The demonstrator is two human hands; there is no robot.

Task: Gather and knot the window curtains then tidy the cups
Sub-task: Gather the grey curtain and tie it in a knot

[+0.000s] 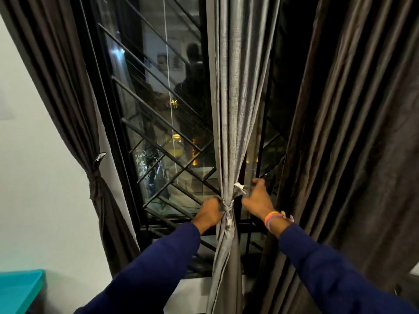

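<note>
Head view: the grey curtain (235, 109) hangs at centre frame, gathered and cinched by a tie band (226, 206) toward 6 o'clock. The left hand (207, 214), at 9 o'clock of the band, curls its fingers round one band end. The right hand (258, 198), at 3 o'clock, appears to pinch the other end; its fingertips are blurred. Dark side curtain (68, 98) hangs tied at 9 o'clock.
</note>
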